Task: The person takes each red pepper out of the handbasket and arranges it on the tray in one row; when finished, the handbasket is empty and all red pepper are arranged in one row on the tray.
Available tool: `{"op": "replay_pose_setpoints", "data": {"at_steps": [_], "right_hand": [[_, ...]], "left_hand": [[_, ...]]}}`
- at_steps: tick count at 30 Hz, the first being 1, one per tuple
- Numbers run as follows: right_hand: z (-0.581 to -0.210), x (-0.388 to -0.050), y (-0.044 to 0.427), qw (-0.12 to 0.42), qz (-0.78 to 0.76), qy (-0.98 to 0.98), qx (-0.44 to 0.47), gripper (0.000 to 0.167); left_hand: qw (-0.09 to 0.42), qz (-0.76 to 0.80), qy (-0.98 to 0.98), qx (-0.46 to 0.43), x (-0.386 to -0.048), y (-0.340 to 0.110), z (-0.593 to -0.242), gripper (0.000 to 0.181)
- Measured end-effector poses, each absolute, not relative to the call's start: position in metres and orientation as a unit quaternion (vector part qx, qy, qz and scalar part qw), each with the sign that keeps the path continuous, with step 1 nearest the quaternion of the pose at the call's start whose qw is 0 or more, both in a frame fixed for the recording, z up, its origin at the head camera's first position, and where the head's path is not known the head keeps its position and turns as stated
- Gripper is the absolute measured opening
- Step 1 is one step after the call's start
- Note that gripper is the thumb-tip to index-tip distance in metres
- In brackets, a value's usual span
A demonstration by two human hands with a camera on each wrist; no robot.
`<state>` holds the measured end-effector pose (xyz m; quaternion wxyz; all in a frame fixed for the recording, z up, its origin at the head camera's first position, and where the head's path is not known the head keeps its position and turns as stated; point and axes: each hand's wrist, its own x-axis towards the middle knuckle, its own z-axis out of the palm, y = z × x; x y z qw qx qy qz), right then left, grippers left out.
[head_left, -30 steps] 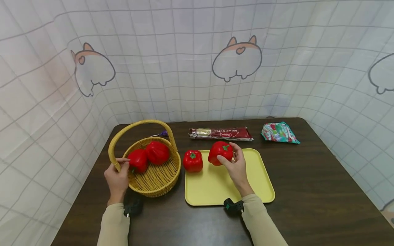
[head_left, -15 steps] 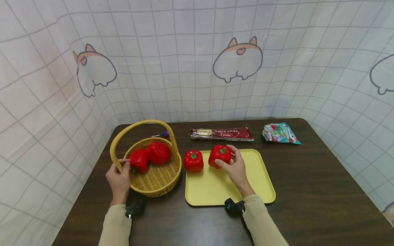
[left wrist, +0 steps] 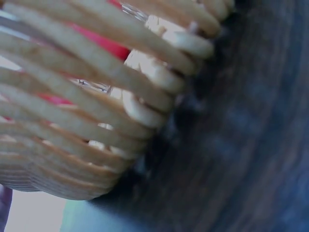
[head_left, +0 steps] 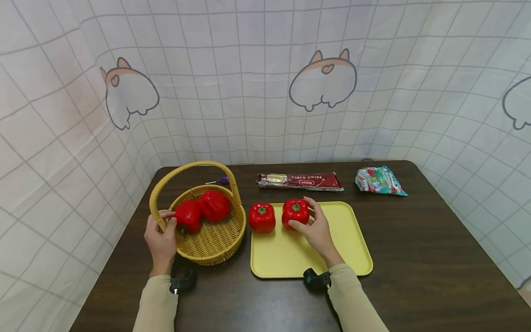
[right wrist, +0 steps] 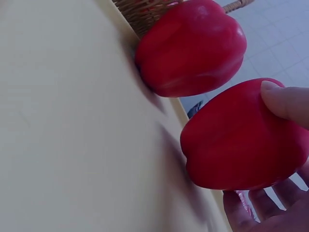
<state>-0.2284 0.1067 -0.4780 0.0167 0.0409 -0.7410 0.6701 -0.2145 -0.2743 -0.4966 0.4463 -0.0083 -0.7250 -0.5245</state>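
Your left hand (head_left: 161, 240) pinches the handle (head_left: 155, 198) of the basket (head_left: 207, 260), probably to steady it. Over the tray (head_left: 286, 260), your right hand (head_left: 317, 229) grips the red pepper (head_left: 295, 212) by its sides, likely for balance, with a second pepper (head_left: 262, 218) just left of that hand's catch.

White cloth (head_left: 265, 78) ruled with thin grey grid lines hangs behind the bench (head_left: 427, 240) and along both sides, its lines wavering where the fabric ripples. Cartoon animal rumps with orange tops are printed on it: a left print (head_left: 132, 97) on a slanting stretch, a middle print (head_left: 323, 85) at the back, and a right print (head_left: 519, 103) cut off by the frame. The bench is dark brown, wood-grained, with rounded far corners. Light falls soft and even, leaving a dull sheen near the front.
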Motion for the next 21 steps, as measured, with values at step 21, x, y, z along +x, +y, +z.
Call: {"op": "replay_pose_setpoints", "data": {"at_steps": [21], "right_hand": [[-0.494,-0.236,0.103,-0.020,0.642,-0.764,0.065,0.084]], "left_hand": [[0.437,-0.523,-0.731,0.011,-0.226,-0.286,-0.518,0.009]]}}
